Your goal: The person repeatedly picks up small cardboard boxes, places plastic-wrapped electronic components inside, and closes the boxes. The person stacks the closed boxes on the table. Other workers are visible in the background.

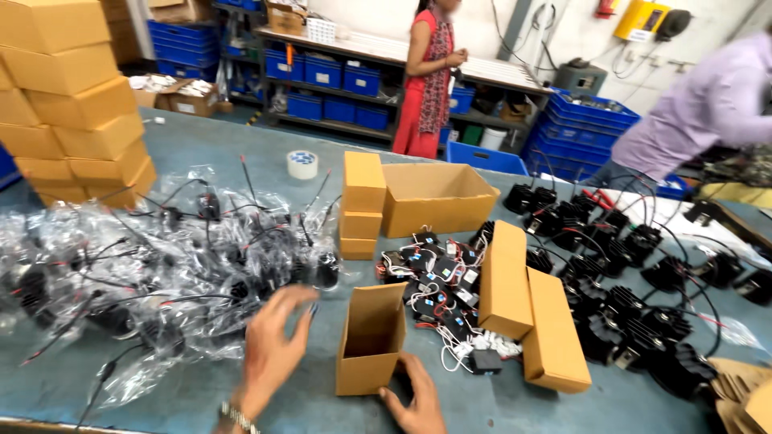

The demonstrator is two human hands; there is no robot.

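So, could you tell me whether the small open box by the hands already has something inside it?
No, the open box stands upright with only bare cardboard showing inside, the right hand at its base.

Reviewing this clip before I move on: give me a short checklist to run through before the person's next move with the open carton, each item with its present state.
1. Small open carton stands upright, flaps up: ok.
2. Carton inside is free of parts: cannot tell, only its upper inside wall shows.
3. Right hand steadies the carton at its base: ok.
4. Left hand is free to pick: ok, fingers spread, holding nothing.
5. Bagged black lamps lie beside the left hand: ok.
6. Small wired modules lie just behind the carton: ok, though their wires are tangled.
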